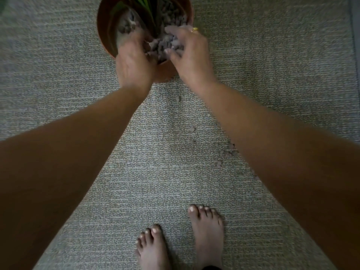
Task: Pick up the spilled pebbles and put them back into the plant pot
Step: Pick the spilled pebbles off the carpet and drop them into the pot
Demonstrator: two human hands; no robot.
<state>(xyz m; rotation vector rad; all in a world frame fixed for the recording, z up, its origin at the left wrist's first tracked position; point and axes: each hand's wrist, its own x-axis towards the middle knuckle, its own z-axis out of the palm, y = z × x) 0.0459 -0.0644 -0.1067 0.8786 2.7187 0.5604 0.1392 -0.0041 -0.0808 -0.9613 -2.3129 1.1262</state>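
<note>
A round terracotta plant pot [106, 34] stands on the carpet at the top of the view, with green leaves [145, 2] and grey-brown pebbles [167, 44] inside. My left hand [134, 61] and my right hand [189, 51] are both over the pot's near rim, cupped toward each other with a heap of pebbles between the fingers. A gold ring [194, 29] is on my right hand. Several spilled pebbles [227, 151] lie on the carpet beside my right forearm, and single ones [192, 129] lie nearer the pot.
Grey-green woven carpet [78, 84] covers the floor. My two bare feet [206, 234] stand at the bottom middle. A darker strip of floor edge [355, 36] runs down the far right.
</note>
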